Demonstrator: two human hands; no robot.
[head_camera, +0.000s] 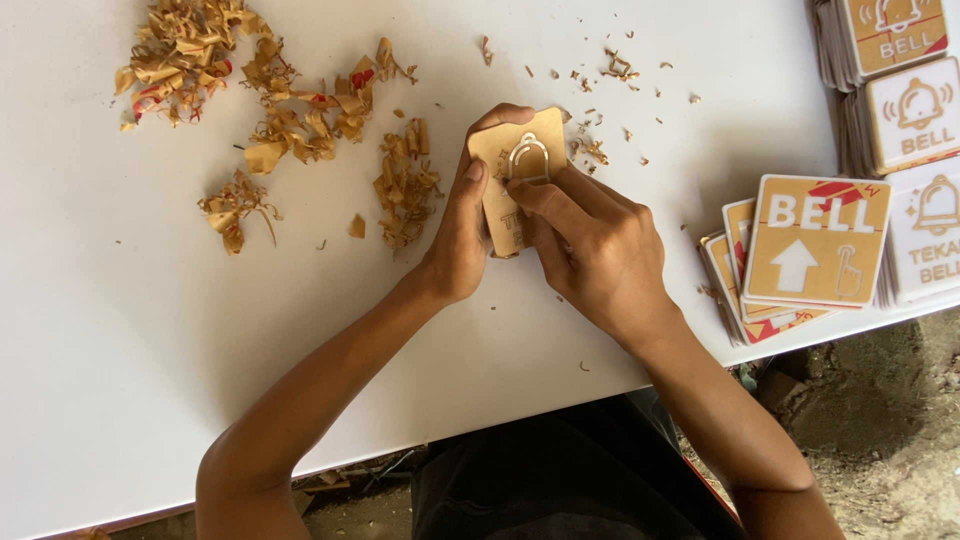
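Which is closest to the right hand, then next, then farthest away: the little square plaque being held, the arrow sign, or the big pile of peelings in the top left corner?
From the right hand, in the head view:
1. Square plaque: touching it, between both hands.
2. Arrow sign: to the right, atop a small stack.
3. Big pile of peelings: far top left of the table.

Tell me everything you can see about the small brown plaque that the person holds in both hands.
The plaque is a small, flat, roughly square piece with rounded corners, covered in tan, paper-like film. A pale bell outline shows near its upper middle, where the film is partly gone. It is held just above the white table, tilted slightly. The left hand grips its left edge, thumb on the face. The right hand covers its lower right, a fingertip pressed beside the bell outline. Its lower part is hidden.
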